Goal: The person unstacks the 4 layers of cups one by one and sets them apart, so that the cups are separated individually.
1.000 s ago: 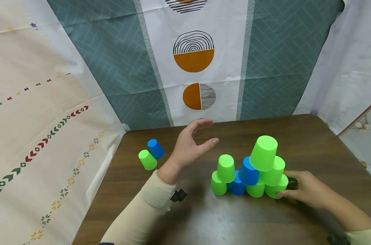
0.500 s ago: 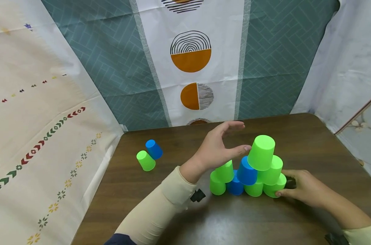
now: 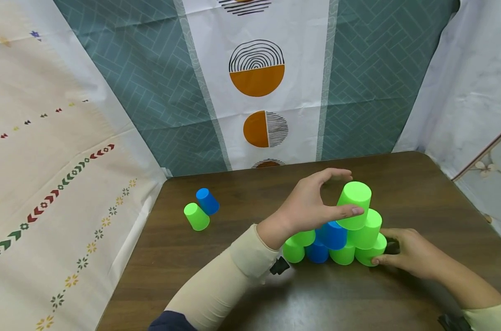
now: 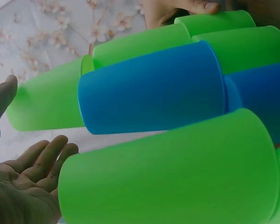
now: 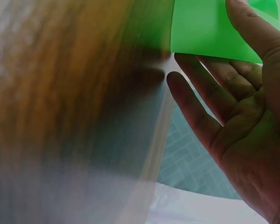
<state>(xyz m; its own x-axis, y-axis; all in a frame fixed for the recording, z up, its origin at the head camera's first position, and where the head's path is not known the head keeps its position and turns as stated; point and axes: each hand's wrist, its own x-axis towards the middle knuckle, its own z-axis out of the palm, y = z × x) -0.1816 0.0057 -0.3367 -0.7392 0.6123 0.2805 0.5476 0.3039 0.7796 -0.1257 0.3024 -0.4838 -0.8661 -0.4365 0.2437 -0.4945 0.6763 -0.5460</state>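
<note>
Upside-down green and blue cups stand stacked in tiers right of centre in the head view. My left hand (image 3: 306, 204) reaches around the top green cup (image 3: 355, 202), thumb in front and fingers behind. The left wrist view shows its spread fingers (image 4: 42, 163) apart from that cup. Beneath it sit a blue cup (image 3: 334, 236) and a green cup (image 3: 367, 232); another green cup (image 3: 305, 238) stands left, partly hidden by my left wrist. My right hand (image 3: 413, 255) holds the bottom-right green cup (image 3: 370, 252) between thumb and fingers.
Two separate upturned cups, one green (image 3: 197, 217) and one blue (image 3: 207, 201), stand at the left of the brown table (image 3: 159, 280). Patterned cloth (image 3: 254, 138) hangs behind the far edge, with more cloth on both sides.
My left hand has moved right, from left of the stack to around the top green cup. My right hand keeps its place at the bottom-right cup.
</note>
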